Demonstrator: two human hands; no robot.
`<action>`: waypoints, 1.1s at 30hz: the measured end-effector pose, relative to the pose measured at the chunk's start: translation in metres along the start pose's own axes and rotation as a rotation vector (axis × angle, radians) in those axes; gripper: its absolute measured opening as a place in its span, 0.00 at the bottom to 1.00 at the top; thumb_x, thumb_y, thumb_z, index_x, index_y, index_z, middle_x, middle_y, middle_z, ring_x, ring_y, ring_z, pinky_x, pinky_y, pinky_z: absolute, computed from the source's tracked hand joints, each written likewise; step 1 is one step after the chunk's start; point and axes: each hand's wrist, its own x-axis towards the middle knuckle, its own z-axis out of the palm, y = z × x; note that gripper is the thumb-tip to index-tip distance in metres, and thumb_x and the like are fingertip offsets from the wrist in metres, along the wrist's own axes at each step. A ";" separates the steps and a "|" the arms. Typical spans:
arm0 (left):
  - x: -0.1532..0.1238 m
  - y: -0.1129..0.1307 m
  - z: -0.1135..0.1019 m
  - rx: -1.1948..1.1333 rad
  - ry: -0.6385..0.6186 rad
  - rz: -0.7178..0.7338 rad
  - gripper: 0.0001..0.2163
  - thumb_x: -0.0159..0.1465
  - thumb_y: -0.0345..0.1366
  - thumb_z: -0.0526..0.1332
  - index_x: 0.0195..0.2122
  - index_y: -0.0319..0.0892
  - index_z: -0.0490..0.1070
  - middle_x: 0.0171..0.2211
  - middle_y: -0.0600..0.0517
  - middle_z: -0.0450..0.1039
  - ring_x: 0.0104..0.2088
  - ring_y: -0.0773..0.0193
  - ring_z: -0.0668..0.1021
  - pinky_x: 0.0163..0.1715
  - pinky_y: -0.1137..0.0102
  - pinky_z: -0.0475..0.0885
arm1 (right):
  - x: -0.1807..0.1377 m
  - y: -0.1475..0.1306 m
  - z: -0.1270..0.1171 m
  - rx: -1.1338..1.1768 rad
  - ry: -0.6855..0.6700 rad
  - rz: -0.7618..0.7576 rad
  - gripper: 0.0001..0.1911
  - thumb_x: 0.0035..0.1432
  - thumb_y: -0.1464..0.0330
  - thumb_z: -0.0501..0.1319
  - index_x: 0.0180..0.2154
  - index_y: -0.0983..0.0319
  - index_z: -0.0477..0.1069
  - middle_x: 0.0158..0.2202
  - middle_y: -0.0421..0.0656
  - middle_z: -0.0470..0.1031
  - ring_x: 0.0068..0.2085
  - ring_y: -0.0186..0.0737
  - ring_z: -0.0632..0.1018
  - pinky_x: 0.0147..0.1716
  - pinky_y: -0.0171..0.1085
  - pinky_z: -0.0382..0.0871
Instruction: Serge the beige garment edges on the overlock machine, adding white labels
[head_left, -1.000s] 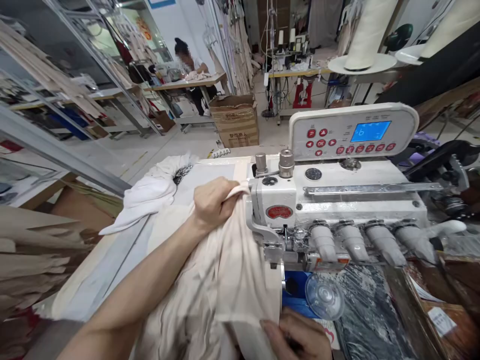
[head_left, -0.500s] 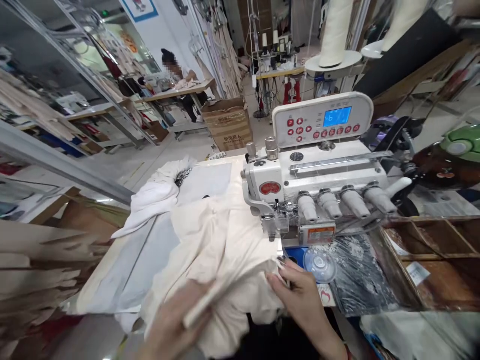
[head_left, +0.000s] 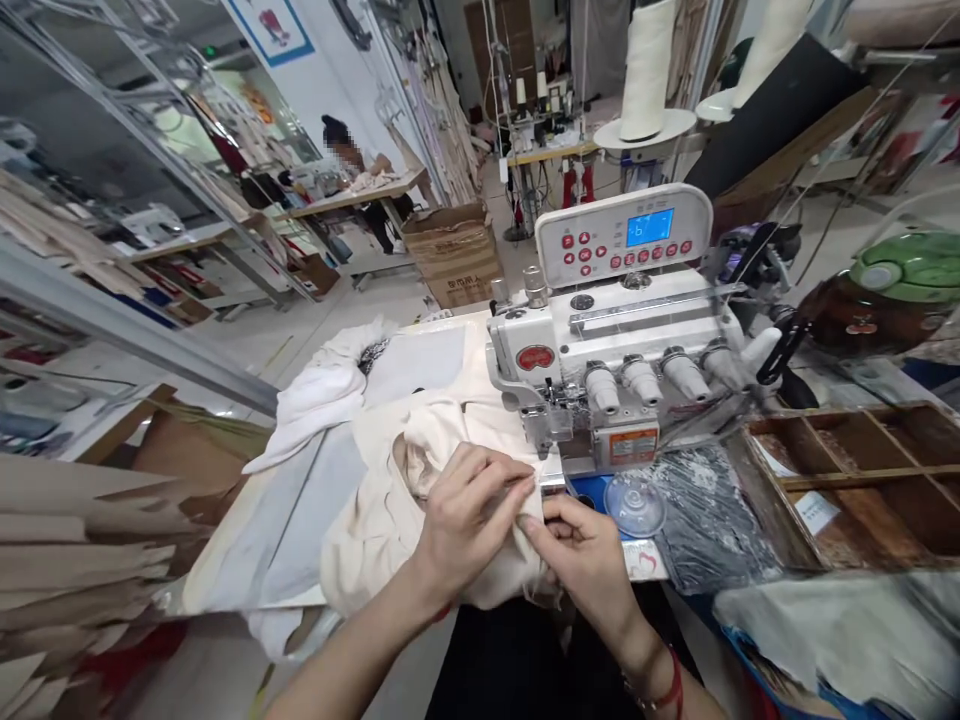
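Observation:
A cream fabric piece (head_left: 375, 540) lies bunched on the machine table, its right edge close to the presser area of a white overlock sewing machine (head_left: 540, 330). My left hand (head_left: 469, 515) pinches the fabric's edge between thumb and fingers, just in front of the machine's needle area. Right beside it, my right hand (head_left: 585, 550) grips the same edge lower down, thumb on top and fingers curled under. The two hands nearly touch. Folds hide the fabric's underside.
White cloth (head_left: 315, 390) lies at the table's left. Right of my hands are a clear plastic dish (head_left: 636, 503), a dark plastic-wrapped pad (head_left: 709, 520) and a wooden compartment tray (head_left: 795, 530). A cardboard box (head_left: 454, 265) stands behind. A person (head_left: 360, 165) sits sewing further back.
My left hand has moved right and up from the fabric's lower left to its edge near my right hand. The fabric is drawn together into a bunch. My right hand stays at the edge.

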 end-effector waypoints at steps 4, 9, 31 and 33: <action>0.007 -0.001 -0.008 -0.071 -0.088 -0.107 0.05 0.70 0.30 0.60 0.37 0.42 0.74 0.31 0.51 0.77 0.34 0.63 0.76 0.35 0.68 0.73 | 0.001 -0.001 0.002 -0.059 0.062 -0.071 0.16 0.61 0.63 0.64 0.23 0.63 0.75 0.22 0.38 0.70 0.21 0.31 0.67 0.19 0.30 0.60; 0.011 0.002 -0.009 -0.137 -0.108 -0.232 0.08 0.71 0.31 0.60 0.33 0.43 0.72 0.29 0.54 0.75 0.33 0.65 0.75 0.34 0.69 0.71 | -0.002 -0.017 -0.004 -0.086 0.028 -0.121 0.18 0.61 0.67 0.63 0.19 0.62 0.72 0.20 0.39 0.70 0.21 0.32 0.67 0.19 0.31 0.60; -0.031 -0.080 -0.011 0.011 -0.046 -0.100 0.19 0.73 0.45 0.56 0.60 0.44 0.71 0.65 0.40 0.69 0.68 0.48 0.69 0.65 0.50 0.68 | 0.011 -0.015 -0.011 -0.094 0.231 -0.155 0.16 0.59 0.66 0.66 0.20 0.60 0.74 0.22 0.41 0.76 0.25 0.37 0.75 0.26 0.33 0.69; -0.046 -0.071 -0.013 0.143 0.162 -0.223 0.21 0.70 0.46 0.61 0.61 0.45 0.70 0.64 0.40 0.69 0.67 0.48 0.69 0.65 0.51 0.66 | 0.007 -0.009 -0.008 -0.094 0.225 -0.139 0.16 0.60 0.63 0.65 0.21 0.60 0.75 0.24 0.41 0.77 0.26 0.38 0.76 0.27 0.33 0.71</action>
